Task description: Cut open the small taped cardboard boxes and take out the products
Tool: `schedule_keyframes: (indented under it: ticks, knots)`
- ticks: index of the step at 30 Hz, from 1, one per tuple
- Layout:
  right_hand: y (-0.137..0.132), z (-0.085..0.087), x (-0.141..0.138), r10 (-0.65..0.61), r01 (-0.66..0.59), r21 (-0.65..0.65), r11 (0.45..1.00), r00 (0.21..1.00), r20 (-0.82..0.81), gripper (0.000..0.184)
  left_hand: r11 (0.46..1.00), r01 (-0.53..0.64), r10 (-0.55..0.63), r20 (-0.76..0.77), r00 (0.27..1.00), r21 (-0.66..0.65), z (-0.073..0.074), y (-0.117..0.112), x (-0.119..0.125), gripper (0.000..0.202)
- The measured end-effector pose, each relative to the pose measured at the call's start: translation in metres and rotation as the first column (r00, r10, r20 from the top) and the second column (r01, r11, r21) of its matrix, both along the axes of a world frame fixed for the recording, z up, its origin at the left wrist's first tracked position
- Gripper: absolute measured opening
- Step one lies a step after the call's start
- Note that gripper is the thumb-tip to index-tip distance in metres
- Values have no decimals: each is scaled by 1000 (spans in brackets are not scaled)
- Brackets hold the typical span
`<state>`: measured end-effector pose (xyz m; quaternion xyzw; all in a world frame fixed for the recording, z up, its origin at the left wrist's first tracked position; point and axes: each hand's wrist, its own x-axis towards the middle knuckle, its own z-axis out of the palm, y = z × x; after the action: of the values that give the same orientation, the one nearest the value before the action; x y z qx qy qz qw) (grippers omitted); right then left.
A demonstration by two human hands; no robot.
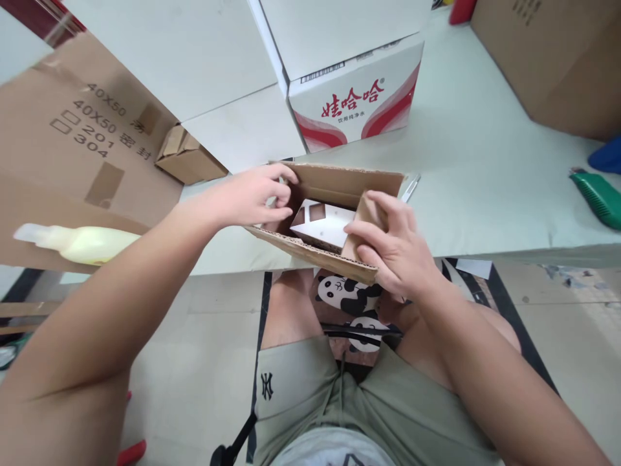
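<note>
A narrow brown cardboard box (317, 254) stands with its top flaps up at the front edge of the table. Inside lies a white carton (324, 223) with square cut-out windows; its right end is hidden. My left hand (259, 197) is at the box's left end, its fingers curled over the short flap there, partly hiding it. At the other end my right hand (398, 243) grips the right short flap (371, 217), thumb on the near side and fingertips across it. A silver cutter-like tool (411, 188) rests just behind the right end of the box.
A white and red water carton (359, 97) stands behind, beside large white boxes (184, 52). On the left are a large brown carton (111, 129), a small brown box (191, 158) and a pale yellow bottle (87, 243). At right are a green-handled object (599, 197) and another brown carton (557, 65).
</note>
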<state>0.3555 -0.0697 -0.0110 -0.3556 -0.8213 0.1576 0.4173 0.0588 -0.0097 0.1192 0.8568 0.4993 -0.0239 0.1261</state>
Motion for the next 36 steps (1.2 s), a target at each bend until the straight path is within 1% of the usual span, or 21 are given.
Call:
schedule_keyframes:
  ticks: [2, 3, 5, 6, 7, 8, 10, 11, 13, 15, 17, 20, 22, 23, 25, 27, 29, 30, 32, 35, 36]
  knots:
    - [3, 0, 2, -92, 95, 14, 995, 985, -143, 33, 993, -77, 79, -23, 997, 84, 5, 3, -4, 28]
    - [4, -1, 3, -144, 150, 16, 989, 968, -206, 34, 987, -93, 101, -55, 993, 131, 8, 3, -3, 28]
    - [6, -3, 3, -205, 217, 14, 976, 938, -281, 38, 981, -60, 81, -110, 991, 183, 10, 2, 4, 26]
    - [7, -5, 3, -209, 223, 14, 975, 931, -300, 39, 985, -20, 41, -120, 992, 169, 10, 1, 10, 22]
    - [7, -6, 3, -198, 214, 16, 977, 928, -315, 39, 992, 30, -15, -123, 992, 122, 9, -1, 19, 19]
    - [7, -7, 2, -183, 201, 21, 979, 927, -328, 38, 995, 83, -76, -127, 989, 51, 7, -2, 29, 24]
    - [6, -8, 1, -170, 191, 25, 981, 921, -350, 37, 982, 167, -181, -172, 968, -93, 1, -3, 51, 52]
    - [6, -9, 0, -177, 197, 20, 980, 918, -355, 38, 971, 187, -215, -211, 954, -146, -2, -3, 62, 67]
    - [5, -9, -1, -194, 207, -1, 978, 917, -348, 42, 957, 187, -246, -271, 931, -223, -7, -2, 78, 95]
    - [4, -9, -2, -188, 198, -6, 980, 920, -344, 44, 945, 177, -257, -288, 923, -275, -9, -1, 87, 112]
    - [5, -9, -2, -167, 181, 4, 983, 914, -370, 42, 941, 189, -271, -294, 916, -279, -10, -1, 90, 114]
    - [8, -12, -1, -153, 165, -7, 986, 898, -413, 39, 948, 218, -288, -337, 896, -231, -15, 0, 90, 106]
    - [11, -15, 1, -124, 121, -31, 992, 913, -389, 44, 952, 209, -279, -345, 896, -225, -18, 1, 89, 100]
    - [12, -18, 3, -94, 82, -47, 995, 926, -365, 50, 952, 201, -271, -338, 901, -229, -19, 2, 87, 98]
    - [15, -24, 6, -5, -21, -74, 997, 943, -333, 74, 956, 191, -251, -290, 924, -221, -16, 5, 82, 95]
    - [19, -31, 9, 83, -115, -78, 990, 941, -328, 101, 966, 190, -225, -205, 952, -176, -8, 8, 74, 94]
    - [26, -39, 12, 119, -151, -80, 985, 942, -315, 118, 978, 174, -186, -92, 978, -118, 3, 12, 64, 93]
    - [30, -42, 13, 117, -151, -93, 984, 946, -303, 123, 982, 164, -167, -32, 985, -95, 9, 13, 59, 91]
    - [42, -50, 14, 104, -151, -161, 975, 957, -272, 129, 986, 149, -143, 78, 987, -71, 18, 17, 51, 85]
    - [59, -60, 7, 98, -167, -272, 948, 963, -251, 134, 994, 105, -95, 219, 971, -34, 24, 24, 42, 81]
    - [64, -63, 1, 63, -138, -302, 943, 967, -246, 135, 997, 74, -69, 252, 965, -13, 25, 26, 38, 83]
